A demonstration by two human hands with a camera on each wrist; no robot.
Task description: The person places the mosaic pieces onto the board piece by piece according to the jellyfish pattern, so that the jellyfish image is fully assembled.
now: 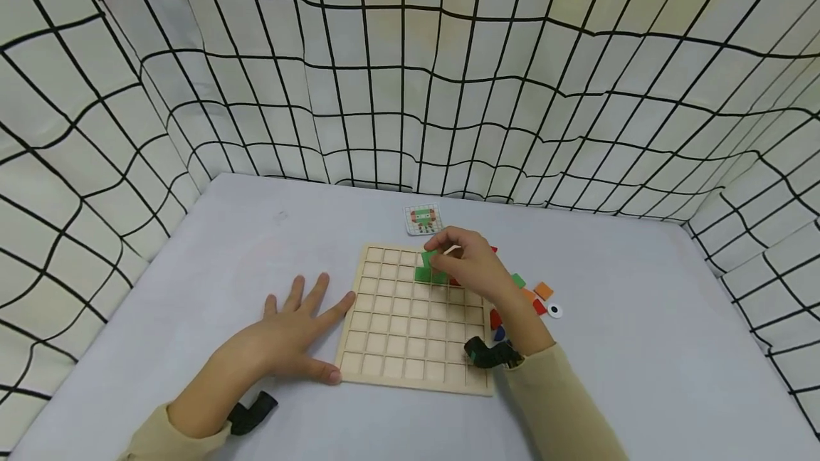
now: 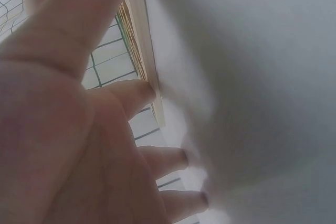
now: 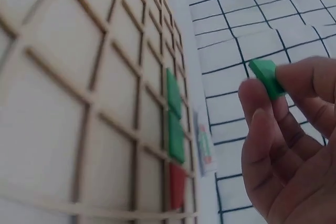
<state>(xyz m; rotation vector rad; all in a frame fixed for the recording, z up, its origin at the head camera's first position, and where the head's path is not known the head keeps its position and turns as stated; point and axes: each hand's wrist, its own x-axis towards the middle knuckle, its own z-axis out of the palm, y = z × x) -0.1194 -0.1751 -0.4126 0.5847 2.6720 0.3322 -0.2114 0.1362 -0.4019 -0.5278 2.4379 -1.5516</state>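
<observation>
A wooden grid board (image 1: 397, 326) lies flat on the white table. My left hand (image 1: 282, 336) is spread at the board's left side, with thumb and index fingertips right at its edge (image 2: 148, 51). Above the far rows, my right hand (image 1: 477, 265) pinches a small green tile (image 3: 266, 77) between thumb and fingertips. Two green tiles (image 3: 174, 95) sit side by side in cells of a far row, with a red tile (image 3: 177, 184) beside them. In the head view the right hand partly covers these cells.
Beyond the board lies a small pattern card (image 1: 423, 220). Loose pieces lie right of the board, among them an orange square (image 1: 543, 290), a white disc with a black dot (image 1: 554, 311) and a blue piece (image 1: 500, 334). Black-grid netting (image 1: 384, 91) encloses the table.
</observation>
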